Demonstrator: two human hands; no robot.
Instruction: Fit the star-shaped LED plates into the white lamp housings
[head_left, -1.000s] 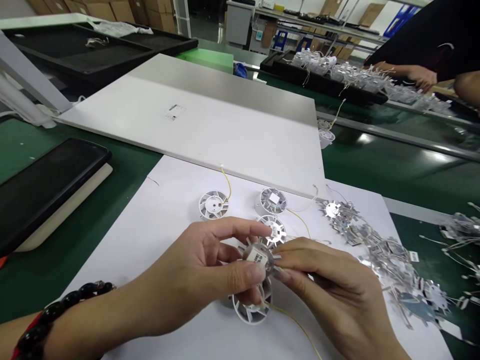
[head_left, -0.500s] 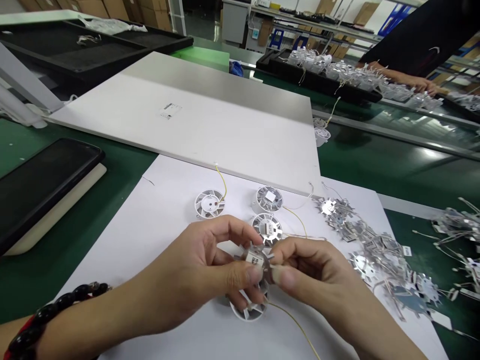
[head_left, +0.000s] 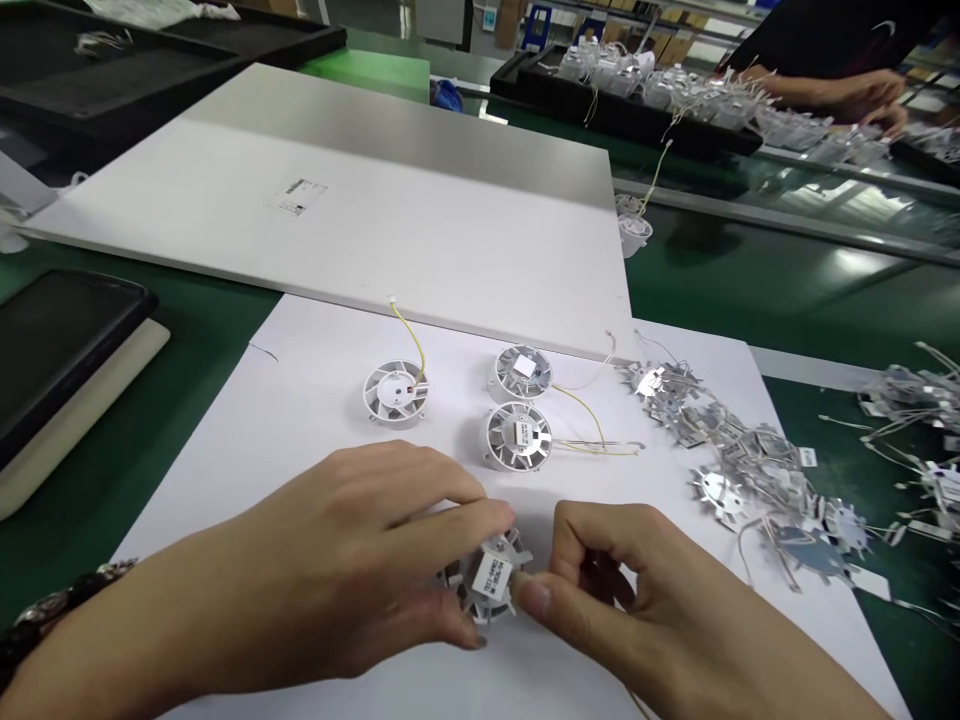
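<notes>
A star-shaped metal plate (head_left: pixel 493 575) with a white printed label lies over a small white fan, which is mostly covered by it and by my fingers. My left hand (head_left: pixel 375 560) curves round the pair from the left, fingers at the far rim and thumb at the near side. My right hand (head_left: pixel 622 590) is closed in a pinch, its thumb tip against the plate's right edge; what lies between the fingers is hidden. Beyond the hands are a fan (head_left: pixel 519 437) and another fan (head_left: pixel 523 373), both with plates, and a bare fan (head_left: pixel 395 392) with a yellow wire.
Loose metal plates (head_left: pixel 757 460) with wires are heaped on the white paper (head_left: pixel 300 400) at right. A white board (head_left: pixel 420 210) lies behind. A phone (head_left: pixel 67 350) rests at left. A co-worker's hands (head_left: pixel 870 100) are by a black tray (head_left: pixel 615 120) of fans.
The metal plate has come down from above the fan onto it. My left hand has turned palm down around both. My right hand has lowered with it. The camera view has shifted.
</notes>
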